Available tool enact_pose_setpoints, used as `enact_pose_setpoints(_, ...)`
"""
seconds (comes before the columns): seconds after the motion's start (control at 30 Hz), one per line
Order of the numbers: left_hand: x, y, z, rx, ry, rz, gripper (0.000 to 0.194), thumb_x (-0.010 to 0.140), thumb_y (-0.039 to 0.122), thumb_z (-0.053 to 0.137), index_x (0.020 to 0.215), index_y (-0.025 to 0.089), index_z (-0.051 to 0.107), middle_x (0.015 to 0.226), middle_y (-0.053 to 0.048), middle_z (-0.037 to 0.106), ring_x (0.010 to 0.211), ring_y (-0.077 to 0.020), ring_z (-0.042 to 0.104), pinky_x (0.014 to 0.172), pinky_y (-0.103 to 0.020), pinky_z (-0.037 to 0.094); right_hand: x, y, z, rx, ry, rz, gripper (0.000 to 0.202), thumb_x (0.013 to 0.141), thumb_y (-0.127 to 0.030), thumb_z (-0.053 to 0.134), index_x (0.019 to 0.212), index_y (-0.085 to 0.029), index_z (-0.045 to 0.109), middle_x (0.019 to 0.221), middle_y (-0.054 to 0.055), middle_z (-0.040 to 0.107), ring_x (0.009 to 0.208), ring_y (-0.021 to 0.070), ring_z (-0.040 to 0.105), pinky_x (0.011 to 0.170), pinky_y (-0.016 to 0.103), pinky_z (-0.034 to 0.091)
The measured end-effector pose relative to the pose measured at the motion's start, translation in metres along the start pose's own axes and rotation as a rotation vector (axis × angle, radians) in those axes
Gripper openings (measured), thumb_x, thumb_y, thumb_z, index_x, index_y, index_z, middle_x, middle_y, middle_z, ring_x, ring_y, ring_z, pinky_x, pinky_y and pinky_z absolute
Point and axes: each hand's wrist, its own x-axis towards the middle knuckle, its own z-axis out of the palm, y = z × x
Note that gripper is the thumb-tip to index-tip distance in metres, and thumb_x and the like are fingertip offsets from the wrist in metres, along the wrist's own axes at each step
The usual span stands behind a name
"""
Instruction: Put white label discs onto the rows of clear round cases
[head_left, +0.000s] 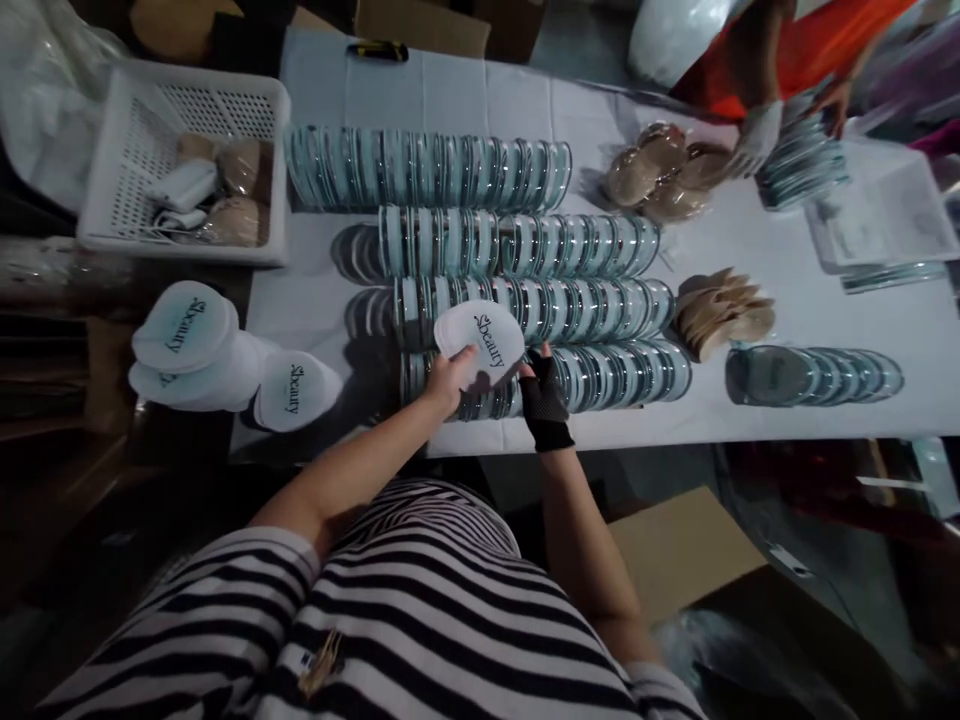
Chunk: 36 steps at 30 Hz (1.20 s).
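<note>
My left hand (pixel 448 384), bare, is clamping a stack of white printed cards (pixel 484 338), thumb lying on the top face. My right hand (pixel 546 400), in a black fingerless glove, is sitting at the stack's lower right edge, thumb and index tip showing apart; can't tell if it is pinching the cards. The stack is hanging over the glass rows, lettering facing up.

Right under my fingers the front glass row (pixel 622 376) is running sideways, round pieces standing on edge, partly hidden by the cards and both hands. Just beyond my fingertips a second glass row (pixel 607 310) is lying parallel, then a third glass row (pixel 585 245).

Right of my gloved fingers a pile of brown pieces (pixel 724 312) is fanning out, and past it a short glass row (pixel 847 375) is leaning. Left of my bare fingers, well apart, a small card stack (pixel 296 392) is resting beside a taller card stack (pixel 187 330).

Farther out, the back glass row (pixel 427 168) is sitting offset to the left. Far left of my fingers a white basket (pixel 279 200) is holding wrapped brown items. Far right, wrapped brown bundles (pixel 660 175) are lying near a co-worker's gloved hand (pixel 757 140), which is reaching beside a glass stack (pixel 802 160). Farthest ahead, a yellow-black cutter (pixel 377 50) is lying by the table's far edge
</note>
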Motion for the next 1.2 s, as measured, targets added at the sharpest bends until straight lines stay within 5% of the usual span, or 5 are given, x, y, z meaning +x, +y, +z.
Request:
enact_pose_setpoints(0.17,-0.026,-0.004,-0.013,0.117,0.039,-0.097,0.012,0.078,0.020,0.077,0.088,0.017,0.073,0.079,-0.004,0.077,0.079,-0.0217,0.074,0.089,-0.039,0.058,-0.011,-0.041,0.012,-0.112,0.059,-0.191,0.062,0.094,-0.040,0.050,0.148,-0.012,0.043,0.150,0.019,0.047,0.139,0.0319,0.040,0.110,0.047,0.040)
enact_pose_setpoints(0.4,0.007,0.030,-0.018,0.013,0.110,-0.081,0.019,0.078,0.016,0.077,0.096,0.016,0.072,0.091,-0.008,0.078,0.096,-0.0256,0.074,0.095,-0.044,0.056,-0.060,-0.023,0.007,-0.142,0.044,0.246,0.050,0.101,-0.040,0.034,0.135,-0.013,0.060,0.108,0.017,0.072,0.096,0.0263,0.068,0.077,0.031,0.051)
enact_pose_setpoints(0.53,0.037,0.052,-0.029,-0.101,0.088,-0.060,0.034,0.076,0.016,0.079,0.110,0.016,0.070,0.111,-0.011,0.076,0.110,-0.0280,0.069,0.102,-0.048,0.053,-0.107,-0.012,0.025,-0.349,-0.258,0.178,0.043,0.096,-0.036,0.048,0.129,-0.013,0.064,0.090,0.014,0.074,0.080,0.0243,0.069,0.070,0.029,0.047)
enact_pose_setpoints(0.77,0.038,0.043,-0.041,-0.114,0.043,-0.069,0.033,0.078,0.016,0.078,0.110,0.016,0.070,0.109,-0.011,0.076,0.110,-0.0277,0.070,0.103,-0.049,0.052,-0.064,-0.057,0.067,-0.328,-0.328,0.085,0.043,0.103,-0.045,0.035,0.130,-0.016,0.053,0.093,0.011,0.073,0.084,0.0218,0.071,0.071,0.029,0.044)
enact_pose_setpoints(1.2,0.037,0.047,-0.041,-0.195,0.051,-0.130,0.036,0.082,0.016,0.075,0.117,0.016,0.068,0.113,-0.011,0.075,0.115,-0.0269,0.068,0.108,-0.048,0.049,-0.043,-0.037,0.097,-0.318,-0.405,0.148,0.034,0.103,-0.031,0.038,0.116,-0.019,0.067,0.099,0.016,0.073,0.092,0.0263,0.069,0.081,0.037,0.047)
